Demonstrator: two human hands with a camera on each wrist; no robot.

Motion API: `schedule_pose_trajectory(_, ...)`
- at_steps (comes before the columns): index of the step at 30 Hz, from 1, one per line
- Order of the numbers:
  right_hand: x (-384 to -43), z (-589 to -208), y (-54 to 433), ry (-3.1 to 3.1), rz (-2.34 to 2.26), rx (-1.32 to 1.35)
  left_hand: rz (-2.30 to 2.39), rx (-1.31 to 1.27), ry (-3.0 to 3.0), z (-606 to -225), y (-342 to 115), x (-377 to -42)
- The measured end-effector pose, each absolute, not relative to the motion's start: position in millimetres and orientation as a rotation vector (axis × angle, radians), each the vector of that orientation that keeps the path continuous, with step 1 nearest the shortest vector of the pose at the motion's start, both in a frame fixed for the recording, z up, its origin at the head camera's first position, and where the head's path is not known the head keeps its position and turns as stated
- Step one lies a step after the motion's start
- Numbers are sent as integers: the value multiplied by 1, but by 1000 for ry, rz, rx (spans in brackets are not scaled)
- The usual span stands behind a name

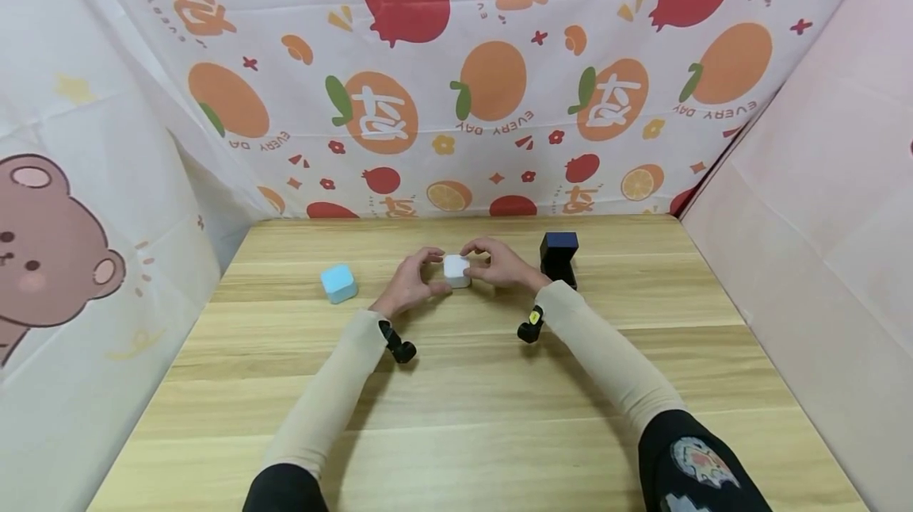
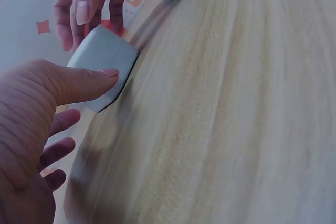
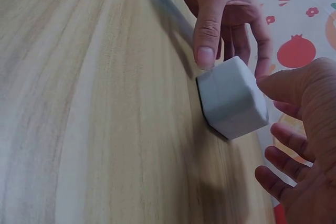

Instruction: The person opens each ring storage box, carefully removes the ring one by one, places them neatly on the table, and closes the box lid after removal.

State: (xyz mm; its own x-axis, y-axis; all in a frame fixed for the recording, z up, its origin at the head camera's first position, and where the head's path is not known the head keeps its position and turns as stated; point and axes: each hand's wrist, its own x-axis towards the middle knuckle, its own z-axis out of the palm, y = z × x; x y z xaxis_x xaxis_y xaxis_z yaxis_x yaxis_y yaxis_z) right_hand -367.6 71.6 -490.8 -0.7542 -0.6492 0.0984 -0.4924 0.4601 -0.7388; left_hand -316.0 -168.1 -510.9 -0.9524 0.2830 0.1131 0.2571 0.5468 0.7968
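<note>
A small white box (image 1: pixel 456 271) with rounded corners and a dark bottom edge rests on the table between both hands. My left hand (image 1: pixel 411 284) is at its left side, the thumb and index finger spread at the near and far corners. In the right wrist view, that left thumb (image 3: pixel 206 51) ends right at the box's edge. At the right side is my right hand (image 1: pixel 499 265), its index finger near the far corner and its thumb by the near side. The right hand's other fingers (image 3: pixel 283 163) are spread loosely, apart from the box.
A light blue box (image 1: pixel 338 283) sits to the left on the wooden table (image 1: pixel 456 417). Behind the right wrist stands a dark box (image 1: pixel 559 246) with its lid raised, partly hidden by the arm. Fruit-printed cloth (image 1: pixel 492 84) hangs along the table's far edge.
</note>
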Motion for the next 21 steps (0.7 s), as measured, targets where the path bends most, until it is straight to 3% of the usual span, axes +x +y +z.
schedule_pose_trajectory(21, -367, -497, 67, 2502, -1172, -1024, 1423, 508, 2725, -511, -160, -320)
